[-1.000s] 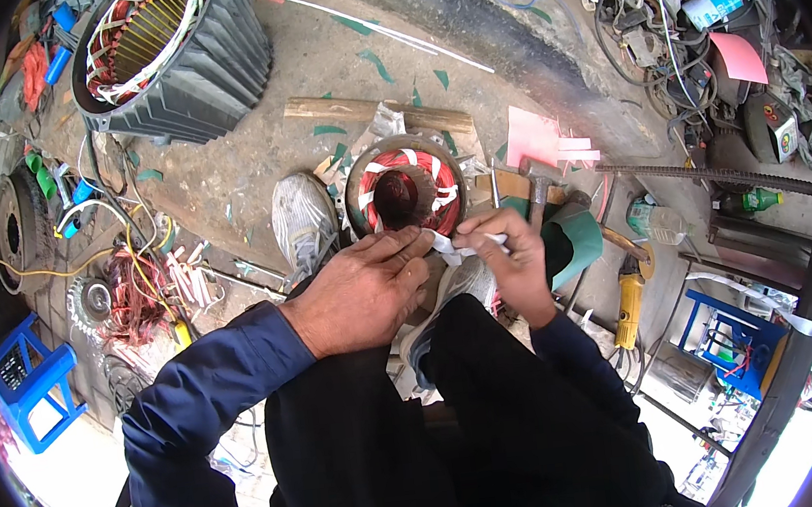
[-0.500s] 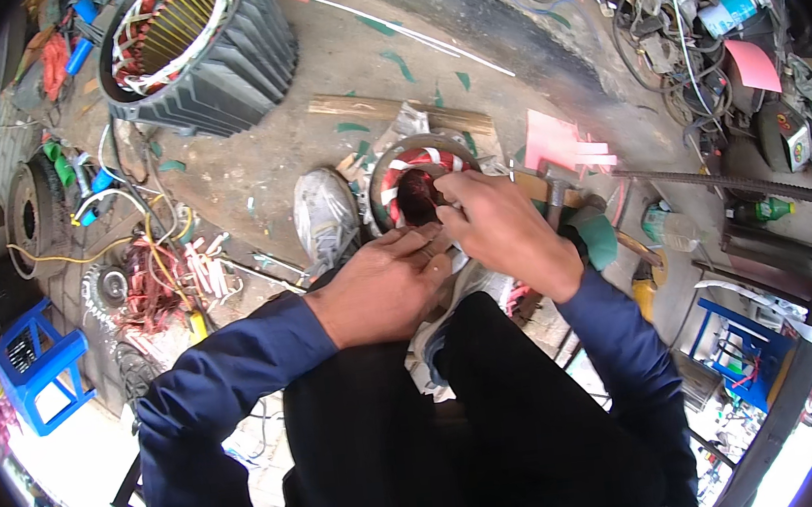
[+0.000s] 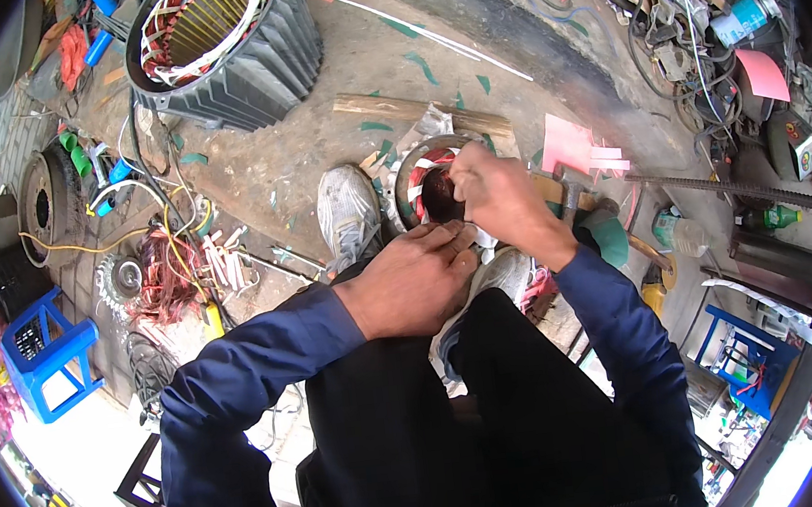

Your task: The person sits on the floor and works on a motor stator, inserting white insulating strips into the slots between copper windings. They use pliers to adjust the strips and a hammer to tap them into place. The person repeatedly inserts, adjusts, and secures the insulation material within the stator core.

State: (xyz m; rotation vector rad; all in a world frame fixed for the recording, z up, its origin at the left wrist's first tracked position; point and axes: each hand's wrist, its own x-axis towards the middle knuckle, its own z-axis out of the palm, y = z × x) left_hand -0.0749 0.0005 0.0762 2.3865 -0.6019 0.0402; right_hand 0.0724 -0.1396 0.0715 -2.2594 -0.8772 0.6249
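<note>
A small motor stator (image 3: 402, 194) stands on the floor between my shoes, its red windings bound with white ties round a dark bore. Against its near edge, my left hand (image 3: 414, 282) is closed, fingers bent and pressed together; whatever they grip is hidden. My right hand (image 3: 509, 198) is curled like a fist over the right side of the windings. Its fingertips point into the bore, and what they pinch cannot be made out. My left shoe (image 3: 347, 210) is beside the stator, and my other shoe (image 3: 498, 278) is partly covered by my left hand.
A large ribbed motor housing (image 3: 248, 72) with windings stands at the far left. Behind the stator lies a wooden strip (image 3: 421, 113). Pink sheets (image 3: 568, 142) and a hammer (image 3: 570, 195) are to the right. Stripped copper wire (image 3: 171, 278) and a blue stool (image 3: 49, 355) are at left.
The whole view has shifted slightly, so everything sits further right. My right hand has risen a little and turned over the stator's right side; the left hand stays at its near edge.
</note>
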